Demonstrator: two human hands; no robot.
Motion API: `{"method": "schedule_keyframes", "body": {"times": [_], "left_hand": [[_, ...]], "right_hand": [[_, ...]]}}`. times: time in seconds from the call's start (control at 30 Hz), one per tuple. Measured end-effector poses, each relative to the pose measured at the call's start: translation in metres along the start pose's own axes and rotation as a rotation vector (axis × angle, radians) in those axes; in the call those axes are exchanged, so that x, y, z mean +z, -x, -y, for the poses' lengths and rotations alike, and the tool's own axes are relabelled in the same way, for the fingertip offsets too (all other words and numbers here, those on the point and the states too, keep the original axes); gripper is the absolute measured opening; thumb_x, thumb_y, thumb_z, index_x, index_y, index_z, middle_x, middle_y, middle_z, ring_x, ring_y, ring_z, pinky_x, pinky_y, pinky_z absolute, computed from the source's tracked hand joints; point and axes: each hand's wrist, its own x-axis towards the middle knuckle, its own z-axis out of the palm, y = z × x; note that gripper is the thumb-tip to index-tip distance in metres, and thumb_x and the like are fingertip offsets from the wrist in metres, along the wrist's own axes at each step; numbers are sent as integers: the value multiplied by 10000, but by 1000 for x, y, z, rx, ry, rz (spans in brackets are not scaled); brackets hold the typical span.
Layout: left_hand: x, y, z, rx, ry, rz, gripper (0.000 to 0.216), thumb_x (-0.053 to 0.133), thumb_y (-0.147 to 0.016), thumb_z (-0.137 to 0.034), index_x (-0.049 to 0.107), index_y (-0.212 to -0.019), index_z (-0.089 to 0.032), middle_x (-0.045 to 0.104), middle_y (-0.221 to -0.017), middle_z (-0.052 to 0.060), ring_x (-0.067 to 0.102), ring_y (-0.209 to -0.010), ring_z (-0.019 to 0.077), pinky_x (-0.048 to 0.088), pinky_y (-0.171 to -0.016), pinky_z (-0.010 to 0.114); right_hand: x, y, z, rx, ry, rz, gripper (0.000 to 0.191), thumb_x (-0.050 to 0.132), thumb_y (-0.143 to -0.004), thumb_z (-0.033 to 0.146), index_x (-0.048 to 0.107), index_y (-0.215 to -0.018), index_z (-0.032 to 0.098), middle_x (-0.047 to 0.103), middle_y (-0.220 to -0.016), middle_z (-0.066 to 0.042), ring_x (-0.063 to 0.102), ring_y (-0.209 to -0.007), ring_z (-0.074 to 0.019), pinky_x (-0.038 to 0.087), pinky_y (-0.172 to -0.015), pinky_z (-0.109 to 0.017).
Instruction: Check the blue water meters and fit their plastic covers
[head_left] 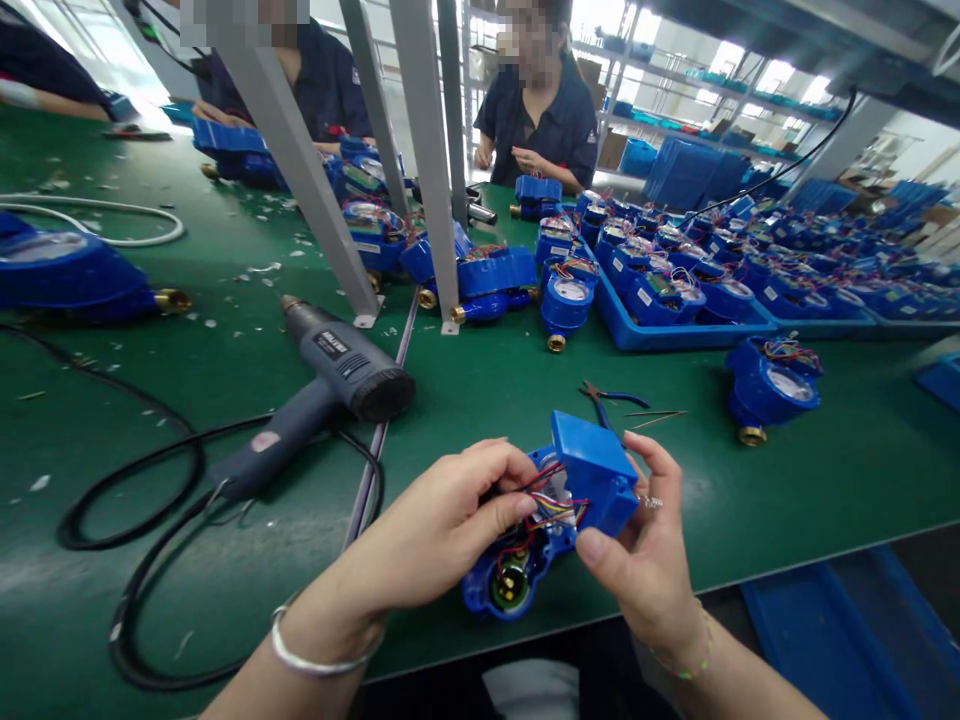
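Observation:
Close to the table's front edge sits an open blue water meter (480, 590), its wiring exposed and a round compartment showing at its lower end. My left hand (457, 510) pinches the thin coloured wires (551, 505) between thumb and forefinger. On the other side, my right hand (645, 550) grips a blue cover (596, 465), tilted up over the meter's right part. Some of the right fingers are hidden behind that cover. Just beyond the meter lie blue-handled cutters (600, 395) and thin tweezers (656, 413).
A heat gun (337, 360) with a looping black cord lies left on the green table (450, 400). Blue trays (675, 335) of meters fill the right back; a single meter (772, 390) stands nearer. Grey posts (424, 150) rise mid-table. Co-workers (536, 120) sit opposite.

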Motion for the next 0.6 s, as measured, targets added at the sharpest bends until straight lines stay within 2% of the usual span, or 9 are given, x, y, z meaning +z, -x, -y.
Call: {"method": "schedule_keyframes", "body": {"times": [0.13,0.23,0.3,0.4,0.47,0.53,0.6], "left_hand": [[8,-3,0,-80,81,-49,190,542,-920,-302,607,-1078,-220,623,-760,-41,585,-675,131,463,-635,248],[13,-4,3,-107,140,-137,317,551,-924,-323,523,-1230,-245,578,-728,-57,571,-630,125,449,-574,237],[13,-3,8,-90,89,-223,326,571,-919,-308,534,-1239,-254,600,-788,-40,584,-656,126,468,-610,248],[8,8,13,-47,-121,-435,194,591,-918,-279,629,-1107,-265,599,-832,-26,585,-710,128,473,-692,264],[7,18,13,-11,-198,-547,122,599,-917,-278,635,-1034,-272,610,-855,-26,599,-774,141,471,-736,272],[12,27,10,56,-247,-555,100,624,-902,-291,617,-1001,-279,640,-896,-27,620,-862,166,474,-810,299],[24,32,6,119,-340,-501,180,677,-862,-294,597,-1022,-280,671,-951,-25,633,-948,199,447,-936,371]], "right_hand": [[1,0,-1,19,-17,-19,837,789,-741,473,251,-1367,336,470,-1280,-112,527,-1191,-335,465,-974,-546],[3,-2,1,9,-18,-32,823,799,-737,448,264,-1351,331,471,-1284,-108,529,-1189,-326,475,-964,-525],[5,-3,3,4,-18,-48,801,800,-739,437,285,-1342,324,482,-1269,-100,547,-1155,-306,491,-948,-495],[7,-6,7,7,-30,-88,733,784,-761,423,326,-1324,321,511,-1230,-87,574,-1084,-271,507,-916,-457],[8,-8,9,15,-36,-108,713,787,-763,412,341,-1312,323,529,-1213,-81,581,-1064,-263,503,-915,-453],[10,-10,12,26,-40,-108,728,807,-746,409,349,-1306,326,536,-1214,-79,583,-1065,-264,500,-913,-448],[10,-11,14,39,-58,-87,752,818,-736,419,347,-1316,333,543,-1203,-72,594,-1040,-255,510,-887,-423]]}}
